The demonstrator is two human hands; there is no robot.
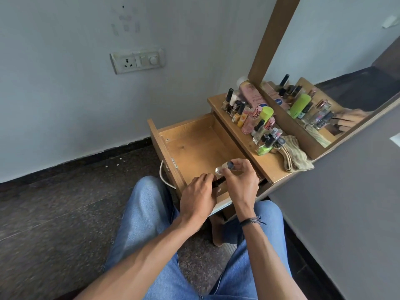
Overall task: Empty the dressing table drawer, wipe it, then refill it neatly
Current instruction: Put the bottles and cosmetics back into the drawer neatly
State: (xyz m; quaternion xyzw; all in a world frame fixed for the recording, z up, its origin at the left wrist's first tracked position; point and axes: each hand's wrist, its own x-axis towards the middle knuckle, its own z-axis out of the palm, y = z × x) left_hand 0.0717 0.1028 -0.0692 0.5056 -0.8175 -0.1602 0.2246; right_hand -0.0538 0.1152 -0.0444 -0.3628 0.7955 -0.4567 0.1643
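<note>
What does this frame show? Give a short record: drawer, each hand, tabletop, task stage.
drawer: drawer pulled open, visible bottom bare
left hand: left hand over the drawer's near end, grips a dark stick
right hand: right hand beside it, fingers hold a small bottle with a dark cap
tabletop: tabletop carries crowded bottles and a cloth
stage: emptying or refilling, cannot tell

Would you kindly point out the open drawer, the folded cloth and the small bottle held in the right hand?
open drawer (pixel 194 146), head view, bare wooden floor.
folded cloth (pixel 296 156), head view, middle of the striped fabric.
small bottle (pixel 220 169), head view, clear glass body.
</note>
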